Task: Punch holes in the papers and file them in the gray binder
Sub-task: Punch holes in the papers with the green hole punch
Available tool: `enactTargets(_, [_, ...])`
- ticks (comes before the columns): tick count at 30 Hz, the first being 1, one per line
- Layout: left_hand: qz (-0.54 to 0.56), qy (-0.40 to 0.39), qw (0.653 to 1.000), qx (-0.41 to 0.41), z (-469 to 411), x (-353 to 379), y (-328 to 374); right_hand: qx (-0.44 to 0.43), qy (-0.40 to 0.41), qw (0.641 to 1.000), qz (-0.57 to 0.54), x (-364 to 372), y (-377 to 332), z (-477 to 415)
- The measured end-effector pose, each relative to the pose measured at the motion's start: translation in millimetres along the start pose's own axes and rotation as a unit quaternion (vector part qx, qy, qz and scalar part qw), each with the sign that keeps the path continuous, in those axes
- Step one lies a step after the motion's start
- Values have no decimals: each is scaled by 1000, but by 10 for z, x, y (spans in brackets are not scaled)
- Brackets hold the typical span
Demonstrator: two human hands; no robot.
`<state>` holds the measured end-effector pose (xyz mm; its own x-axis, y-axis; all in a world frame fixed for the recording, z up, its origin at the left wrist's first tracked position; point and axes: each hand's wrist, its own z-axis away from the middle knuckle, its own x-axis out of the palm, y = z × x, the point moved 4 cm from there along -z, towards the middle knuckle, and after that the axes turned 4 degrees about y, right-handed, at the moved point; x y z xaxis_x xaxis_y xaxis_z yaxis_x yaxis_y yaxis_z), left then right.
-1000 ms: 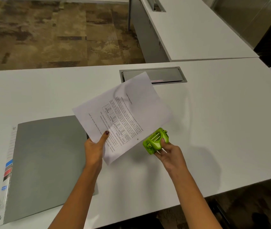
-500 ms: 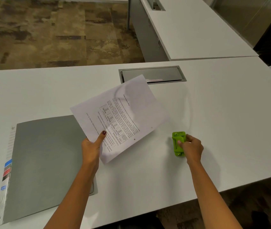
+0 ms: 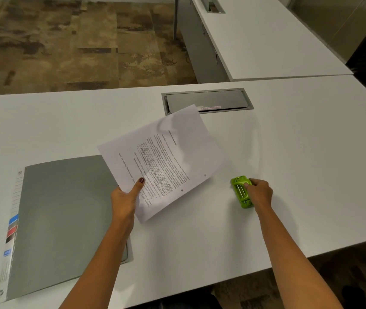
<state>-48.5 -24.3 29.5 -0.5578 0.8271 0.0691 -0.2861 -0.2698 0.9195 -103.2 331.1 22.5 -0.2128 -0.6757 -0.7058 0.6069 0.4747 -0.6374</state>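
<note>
My left hand pinches the near corner of a printed white paper, thumb on top, holding it tilted above the white desk. Two punched holes show along the paper's right edge. The gray binder lies closed and flat on the desk to the left, partly under my left forearm. My right hand grips a small green hole punch that sits on the desk, to the right of the paper and apart from it.
A gray cable hatch is set into the white desk just beyond the paper. A second white desk stands at the back right. The near desk edge runs diagonally at the lower right.
My right hand pulled the green punch off the paper's edge and moved it right, down onto the desk. The left hand with the paper barely shifted.
</note>
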Motion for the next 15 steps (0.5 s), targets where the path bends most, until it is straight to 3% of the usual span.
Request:
enactTargets(4, [-13,1,1000,1,-20,-34,-10,7,-3,1000,27,8,78,-65])
enactTargets(7, [-32,-2,999,7,-33,-59,-4,-19,47,998,23,-4,47,-50])
enactTargets(11, [-75,-21,996,32,-25,-71,57,-187,112,976,-17,-99,-335,174])
enactTargets(15, [-123,-79,987,64,-27,-64,136,-349,74,933,-43,-153,-816,420])
